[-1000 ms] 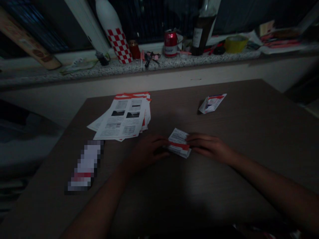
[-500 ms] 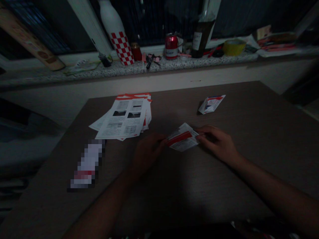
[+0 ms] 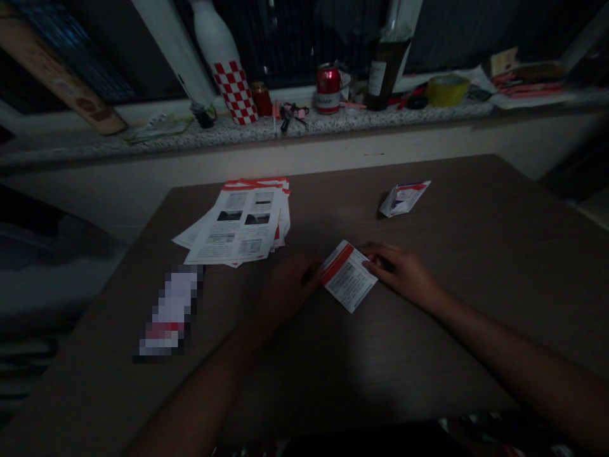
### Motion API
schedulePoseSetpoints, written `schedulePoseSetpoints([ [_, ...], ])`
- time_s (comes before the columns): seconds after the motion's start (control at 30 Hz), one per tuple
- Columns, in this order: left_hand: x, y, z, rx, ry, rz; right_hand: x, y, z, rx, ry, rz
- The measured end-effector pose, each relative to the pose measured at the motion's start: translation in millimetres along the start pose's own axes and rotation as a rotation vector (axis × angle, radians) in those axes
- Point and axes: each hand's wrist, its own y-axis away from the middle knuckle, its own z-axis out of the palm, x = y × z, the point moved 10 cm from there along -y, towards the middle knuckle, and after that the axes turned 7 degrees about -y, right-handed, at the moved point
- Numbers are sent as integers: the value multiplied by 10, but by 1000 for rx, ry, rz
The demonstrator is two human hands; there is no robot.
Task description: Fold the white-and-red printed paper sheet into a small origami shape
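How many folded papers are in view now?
2: one folded paper between the left hand and right hand; one tented paper farther back, to the right. More may hide under the sheets.

red can [image 3: 328, 89] | reads "…iser" in part | remaining print illegible

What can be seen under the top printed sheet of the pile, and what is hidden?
Under the top sheet, edges of other sheets stick out, some with red-orange areas. Most of their surfaces are covered, so their number and contents cannot be told.
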Motion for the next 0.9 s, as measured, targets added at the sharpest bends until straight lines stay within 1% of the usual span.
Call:
schedulePoseSetpoints([
  [0.17, 99, -2, 43, -33, -36, 80, -91, -2, 76, -51, 32, -85],
  [0.23, 161, -2, 50, -28, -55, 118, -108, -2, 96, -60, 37, -105],
  [0.3, 206, -11, 54, -14, -81, 128, -122, -2, 112, -62, 45, -120],
  [0.47, 274, -55, 77, 20, -170, 109, -172, -3, 157, -67, 64, -151],
  [0.57, 298, -71, 103, 16, -179, 107, -205, -3, 187, -62, 75, -165],
  [0.7, 275, -79, 96, 14, -140, 56, -255, 0, 229, -33, 121, -180],
  [0.9, 244, -88, 58, 22, -24, 7, -322, -6, 290, -7, 254, -214],
])
